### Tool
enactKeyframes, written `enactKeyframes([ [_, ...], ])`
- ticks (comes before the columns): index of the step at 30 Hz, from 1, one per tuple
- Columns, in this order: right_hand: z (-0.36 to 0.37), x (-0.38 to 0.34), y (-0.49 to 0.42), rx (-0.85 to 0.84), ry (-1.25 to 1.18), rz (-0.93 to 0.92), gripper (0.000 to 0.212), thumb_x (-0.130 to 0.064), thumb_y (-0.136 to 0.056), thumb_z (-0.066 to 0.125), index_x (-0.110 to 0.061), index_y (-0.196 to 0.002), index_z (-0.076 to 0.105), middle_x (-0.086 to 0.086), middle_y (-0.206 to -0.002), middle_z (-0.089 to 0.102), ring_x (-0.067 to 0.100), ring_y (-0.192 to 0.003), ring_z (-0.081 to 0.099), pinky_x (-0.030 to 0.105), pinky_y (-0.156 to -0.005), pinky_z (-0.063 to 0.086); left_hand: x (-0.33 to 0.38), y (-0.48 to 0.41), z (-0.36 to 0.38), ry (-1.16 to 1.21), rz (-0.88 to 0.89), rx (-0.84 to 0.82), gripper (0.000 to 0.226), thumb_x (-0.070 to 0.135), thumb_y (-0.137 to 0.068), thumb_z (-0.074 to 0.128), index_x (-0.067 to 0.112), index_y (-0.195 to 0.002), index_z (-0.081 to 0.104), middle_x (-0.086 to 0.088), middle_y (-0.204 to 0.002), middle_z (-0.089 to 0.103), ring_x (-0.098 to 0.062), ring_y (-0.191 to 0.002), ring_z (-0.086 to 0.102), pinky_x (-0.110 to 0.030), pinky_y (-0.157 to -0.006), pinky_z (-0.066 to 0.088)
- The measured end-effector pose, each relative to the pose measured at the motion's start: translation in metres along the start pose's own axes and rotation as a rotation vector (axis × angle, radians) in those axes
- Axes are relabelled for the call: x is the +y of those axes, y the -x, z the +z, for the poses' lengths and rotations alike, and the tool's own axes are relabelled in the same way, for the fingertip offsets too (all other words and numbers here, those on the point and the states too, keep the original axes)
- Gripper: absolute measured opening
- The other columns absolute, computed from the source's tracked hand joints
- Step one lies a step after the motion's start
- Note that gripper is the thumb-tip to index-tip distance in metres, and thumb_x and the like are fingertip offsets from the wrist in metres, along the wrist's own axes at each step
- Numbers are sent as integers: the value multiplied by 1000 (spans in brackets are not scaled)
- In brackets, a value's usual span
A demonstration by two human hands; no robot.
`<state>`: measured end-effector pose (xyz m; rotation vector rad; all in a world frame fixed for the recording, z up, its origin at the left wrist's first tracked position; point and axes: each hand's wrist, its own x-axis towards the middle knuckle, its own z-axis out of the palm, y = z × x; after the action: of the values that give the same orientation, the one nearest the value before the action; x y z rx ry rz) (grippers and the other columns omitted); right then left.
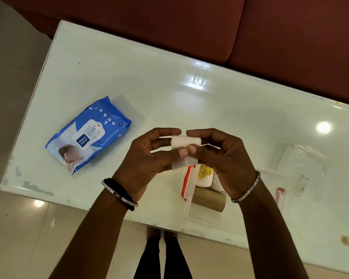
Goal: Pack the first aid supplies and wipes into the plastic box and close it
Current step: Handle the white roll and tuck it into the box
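Note:
A white gauze bandage roll [184, 142] is held above the table between both hands, with a loose strip hanging below it. My left hand [147, 158] pinches its left end and my right hand [220, 156] pinches its right end. Under my right hand stands the clear plastic box [238, 220] with a red latch [186, 183]. Inside it lie a brown bandage roll [209, 200] and a white pack with a yellow label [205, 175]. A blue pack of wet wipes [88, 134] lies on the table to the left.
The clear box lid [301, 168] lies on the glass table [169, 87] to the right of the box. A dark red sofa [270, 33] runs along the far side. The table's near edge is close to my legs.

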<state>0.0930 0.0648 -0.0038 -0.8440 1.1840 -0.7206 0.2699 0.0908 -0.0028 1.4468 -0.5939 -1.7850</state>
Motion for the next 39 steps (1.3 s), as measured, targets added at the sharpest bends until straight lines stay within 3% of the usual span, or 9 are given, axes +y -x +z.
enactKeyframes([
  [3, 0, 3, 2, 5, 28, -15, 39, -13, -67, 77, -8, -105, 72, 13, -98, 75, 44, -89, 68, 39, -75, 61, 0, -1, -2, 12, -80, -19, 52, 28, -68, 71, 15, -118, 64, -10, -107, 74, -24, -96, 73, -32, -76, 60],
  [8, -1, 7, 6, -5, 10, -6, 43, -12, -64, 79, -9, -106, 73, 15, -103, 74, 48, -93, 65, 54, -83, 57, -4, 0, -4, 20, -93, -2, 45, 23, -72, 69, 10, -115, 66, -13, -103, 75, -25, -94, 73, -31, -74, 60],
  [13, 3, 6, 7, 5, -141, 131, 50, -22, -70, 73, -14, -119, 67, 11, -95, 68, 27, -87, 71, 40, -73, 60, -4, 2, -5, 16, -72, -11, 35, 14, -75, 69, 15, -110, 67, -10, -104, 75, -23, -96, 73, -33, -76, 61],
  [16, 5, 6, 7, 43, -116, 160, 43, -26, -74, 69, -6, -111, 69, 14, -98, 71, 24, -83, 72, 32, -68, 58, -5, 3, -4, -6, -57, -8, 33, 8, -77, 70, 14, -109, 68, -10, -107, 73, -24, -98, 72, -33, -75, 60],
  [21, 4, 12, 8, 72, -87, 93, 30, -16, -68, 72, -5, -95, 72, 8, -83, 76, 21, -77, 74, 32, -67, 60, -6, 3, -4, 4, -82, 11, 40, 15, -72, 73, 14, -112, 67, -10, -106, 74, -24, -97, 72, -33, -74, 60],
  [27, -1, 16, 10, 34, -36, 35, 36, -12, -62, 78, -7, -98, 73, 8, -93, 78, 28, -86, 74, 35, -78, 61, -6, 3, 0, 54, -212, 11, 54, 36, -65, 69, 11, -113, 67, -8, -101, 75, -24, -89, 75, -32, -75, 61],
  [31, -2, 20, 12, 16, -47, 25, 41, -7, -63, 79, -4, -104, 72, 17, -103, 75, 40, -94, 70, 44, -84, 59, -11, 3, 0, 31, -194, 22, 36, 21, -80, 68, 7, -113, 67, -13, -101, 75, -24, -90, 74, -30, -73, 60],
  [35, 0, 19, 14, 25, -163, 120, 45, -17, -69, 73, -8, -113, 68, 12, -97, 73, 26, -88, 72, 37, -78, 59, -15, 4, 0, 19, -152, 34, 42, 21, -73, 71, 10, -113, 67, -13, -102, 75, -26, -93, 74, -33, -74, 60],
  [39, 3, 20, 14, 48, -116, 177, 40, -22, -72, 71, -3, -108, 70, 13, -87, 73, 26, -82, 73, 32, -68, 59, -16, 7, 1, -35, -123, 43, 36, 12, -74, 75, 10, -109, 68, -12, -101, 75, -25, -93, 73, -37, -74, 61],
])
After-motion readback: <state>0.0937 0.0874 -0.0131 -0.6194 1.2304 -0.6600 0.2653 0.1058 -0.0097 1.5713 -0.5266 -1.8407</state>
